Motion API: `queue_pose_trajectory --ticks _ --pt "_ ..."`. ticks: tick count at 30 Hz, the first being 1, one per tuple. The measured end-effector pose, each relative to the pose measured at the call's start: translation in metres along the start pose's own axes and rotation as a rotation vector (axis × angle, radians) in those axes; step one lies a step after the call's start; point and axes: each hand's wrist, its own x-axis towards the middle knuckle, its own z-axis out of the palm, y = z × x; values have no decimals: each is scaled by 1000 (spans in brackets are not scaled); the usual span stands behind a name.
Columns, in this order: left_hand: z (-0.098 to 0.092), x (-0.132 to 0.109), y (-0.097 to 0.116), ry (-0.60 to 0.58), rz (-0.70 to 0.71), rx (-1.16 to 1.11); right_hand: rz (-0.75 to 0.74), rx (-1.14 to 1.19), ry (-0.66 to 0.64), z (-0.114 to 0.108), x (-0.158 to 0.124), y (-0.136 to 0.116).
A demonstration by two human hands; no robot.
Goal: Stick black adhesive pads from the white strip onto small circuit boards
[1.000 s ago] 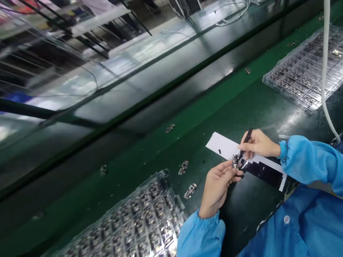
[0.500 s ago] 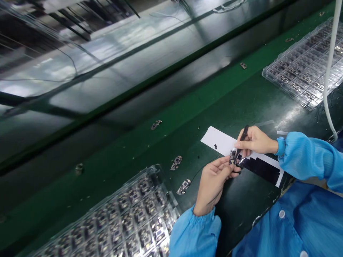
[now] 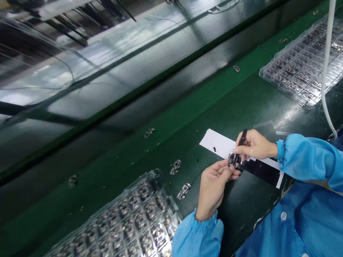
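Between the thumb and fingers of my left hand (image 3: pixel 214 182) is a small circuit board (image 3: pixel 231 160), held tilted up. My right hand (image 3: pixel 255 144) is closed around black tweezers (image 3: pixel 243 137), whose tips point down at the board's right side. What lies between the tips is too small to make out. Under both hands, a white backing sheet (image 3: pixel 214 142) carries black stickers (image 3: pixel 264 172), and one small black piece (image 3: pixel 214 149) sits apart near its left end. A thin dark wire (image 3: pixel 199 174) runs leftward from near my left hand.
A clear tray of circuit boards (image 3: pixel 128 217) stands at the lower left, another clear tray (image 3: pixel 297 67) at the upper right. Loose boards (image 3: pixel 175 166) lie on the green bench (image 3: pixel 187 117). A white cable (image 3: pixel 325 78) hangs on the right. Behind runs a shiny metal surface (image 3: pixel 128 60).
The view has shifted slightly. My right hand and the tweezers have come a little lower, closer over the board, which my left hand still holds.
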Motion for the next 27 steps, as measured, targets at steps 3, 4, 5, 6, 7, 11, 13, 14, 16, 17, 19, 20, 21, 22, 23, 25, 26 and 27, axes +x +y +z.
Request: queue_pose_trajectory --ticks 3,4,5,6,7,11,13,14,16,17,19,20,21,22,23,25,26,27 --pt "0 -1 2 -5 -4 2 -101 -92 -1 1 -6 -2" --pt "-1 -2 2 -7 -4 2 -142 -144 3 1 -8 -4" --pt "-1 -2 3 -8 -5 1 -182 -196 11 1 -10 -5" --pt "-2 -2 3 -9 -6 0 -215 -235 24 0 -11 -7" --pt "-2 -2 3 -6 -7 -2 -235 -254 40 -1 -12 -8" --pt "0 -2 0 24 8 -19 -236 -209 145 -5 -12 -16" --pt "4 -7 -2 30 20 -10 -237 -191 232 -9 -10 -18" --pt "5 -10 -3 24 25 4 -238 -178 279 -12 -8 -18" --pt "5 -19 -1 0 35 49 -222 -157 356 -19 -3 -15" --pt "3 -23 3 -10 43 78 -205 -154 381 -22 1 -13" --pt "-12 -29 17 1 70 130 -163 -160 407 -28 7 -10" --pt "-23 -29 26 33 95 146 -150 -163 412 -30 9 -8" --pt "-37 -26 37 86 128 150 -143 -165 416 -31 11 -7" --pt "-52 -20 49 158 162 145 -142 -166 420 -31 12 -6" --pt "-68 -11 61 239 195 133 -142 -170 426 -31 13 -5" --pt "-98 15 84 382 241 117 -140 -190 436 -29 12 -3" --pt "-109 31 93 428 252 119 -137 -205 438 -28 12 -2" --pt "-119 47 102 454 256 130 -136 -222 438 -28 12 0"
